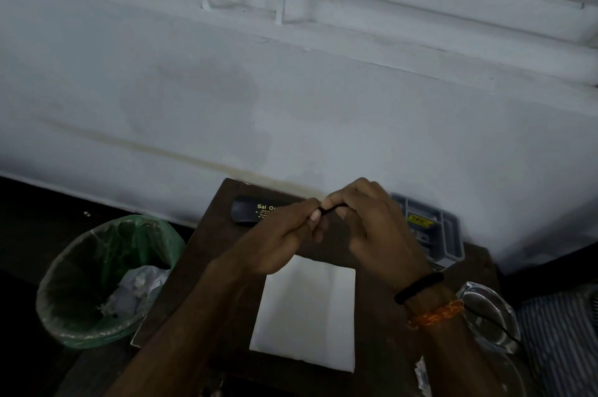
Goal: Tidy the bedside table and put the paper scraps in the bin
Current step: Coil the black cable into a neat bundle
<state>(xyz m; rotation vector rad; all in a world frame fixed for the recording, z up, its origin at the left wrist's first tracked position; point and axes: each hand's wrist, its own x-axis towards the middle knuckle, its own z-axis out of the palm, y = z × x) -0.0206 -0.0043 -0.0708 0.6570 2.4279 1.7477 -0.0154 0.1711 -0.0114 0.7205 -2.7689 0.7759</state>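
Above the dark wooden bedside table [213, 234], my left hand [284, 238] and my right hand [372, 225] meet, and both pinch a small thin dark object [327, 210] between their fingertips. What the object is I cannot tell. A white folded paper [307, 312] lies flat on the table under my forearms. A small paper scrap [423, 375] lies near the table's front right corner. On the floor to the left stands a bin [81, 332] with a green liner, holding crumpled paper scraps [136, 289].
A black spectacle case [255, 210] with gold print lies at the table's back left. A grey compartment tray [449, 234] stands at the back right against the white wall. Clear glass items [488, 315] sit at the right edge beside striped cloth [556, 338].
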